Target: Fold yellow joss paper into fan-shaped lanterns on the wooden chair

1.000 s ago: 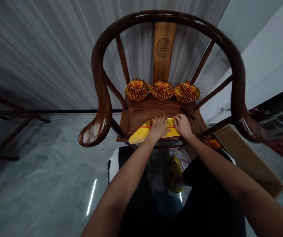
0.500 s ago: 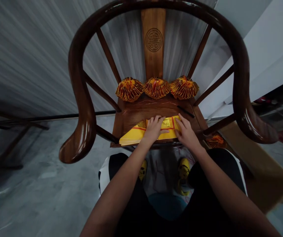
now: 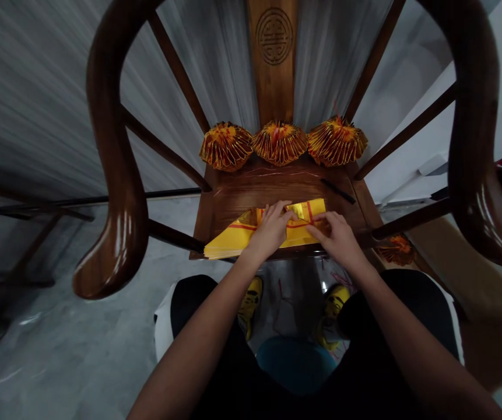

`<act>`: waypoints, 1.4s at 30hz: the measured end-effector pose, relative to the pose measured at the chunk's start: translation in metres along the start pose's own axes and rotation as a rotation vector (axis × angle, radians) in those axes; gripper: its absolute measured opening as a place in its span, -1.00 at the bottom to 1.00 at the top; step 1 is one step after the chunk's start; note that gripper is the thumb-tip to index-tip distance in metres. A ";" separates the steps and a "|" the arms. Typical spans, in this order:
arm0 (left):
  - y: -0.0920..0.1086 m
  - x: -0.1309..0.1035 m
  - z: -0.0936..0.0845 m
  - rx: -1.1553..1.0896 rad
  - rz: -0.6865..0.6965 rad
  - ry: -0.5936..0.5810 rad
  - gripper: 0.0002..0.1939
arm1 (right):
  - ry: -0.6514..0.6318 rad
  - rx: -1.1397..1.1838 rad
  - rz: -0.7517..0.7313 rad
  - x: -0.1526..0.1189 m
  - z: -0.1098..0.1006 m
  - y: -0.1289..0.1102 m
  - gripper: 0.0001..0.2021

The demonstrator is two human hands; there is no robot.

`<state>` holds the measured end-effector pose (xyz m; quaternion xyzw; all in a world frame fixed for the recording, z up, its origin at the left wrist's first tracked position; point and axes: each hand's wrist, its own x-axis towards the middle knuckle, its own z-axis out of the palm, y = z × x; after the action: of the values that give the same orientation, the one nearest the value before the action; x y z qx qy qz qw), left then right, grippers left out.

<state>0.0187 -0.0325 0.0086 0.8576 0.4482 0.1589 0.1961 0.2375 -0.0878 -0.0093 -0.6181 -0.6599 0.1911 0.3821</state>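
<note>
A fanned stack of yellow paper (image 3: 228,238) with red lines and gold foil lies along the front of the wooden chair seat (image 3: 268,185). My left hand (image 3: 271,227) rests on the middle of the stack, fingers spread over it. At the right part of the paper, my right hand (image 3: 336,232) has its thumb and forefinger at a fold, pinching the paper's edge. Three pleated gold-and-red paper fans (image 3: 280,143) stand in a row at the back of the seat. A thin black stick (image 3: 337,191) lies behind my right hand.
Curved armrests of the chair rise at left (image 3: 122,221) and right (image 3: 478,146). Below are a blue stool (image 3: 295,364) and red threads on the floor. Another pleated paper piece (image 3: 397,249) and cardboard (image 3: 464,268) sit at right.
The view has moved closer to the seat. My right hand has drawn its thumb and forefinger together at the paper, whose right end now shows more. My left hand stays on the stack.
</note>
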 end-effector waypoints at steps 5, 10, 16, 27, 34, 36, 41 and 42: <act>0.009 -0.009 -0.007 0.046 0.026 -0.017 -0.61 | -0.169 -0.091 0.079 -0.002 0.005 0.007 -0.77; 0.030 -0.019 0.004 0.074 0.009 -0.033 -0.12 | -0.073 -0.026 0.041 0.003 -0.005 -0.019 -0.85; 0.041 -0.019 0.024 0.035 -0.178 0.146 -0.34 | -0.005 0.362 -0.133 0.006 0.013 -0.047 -0.60; 0.026 -0.032 -0.009 -0.173 -0.495 0.595 -0.80 | -0.121 0.480 -0.053 0.023 0.064 -0.014 -0.28; 0.028 -0.059 -0.036 -0.436 -0.617 0.740 -0.89 | -0.363 -0.006 -0.305 0.018 0.057 -0.027 -0.29; 0.023 -0.065 -0.048 -0.396 -0.631 0.727 -0.85 | -0.389 -0.123 -0.360 0.017 0.058 -0.029 -0.33; 0.010 -0.078 -0.068 -0.368 -0.618 0.619 -0.68 | -0.384 -0.246 -0.430 0.013 0.062 -0.029 -0.36; 0.009 -0.080 -0.071 -0.369 -0.638 0.593 -0.65 | -0.380 -0.254 -0.435 0.012 0.063 -0.029 -0.36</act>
<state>-0.0508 -0.0902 0.0666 0.5456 0.6902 0.4057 0.2476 0.1722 -0.0674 -0.0256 -0.4585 -0.8548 0.1327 0.2036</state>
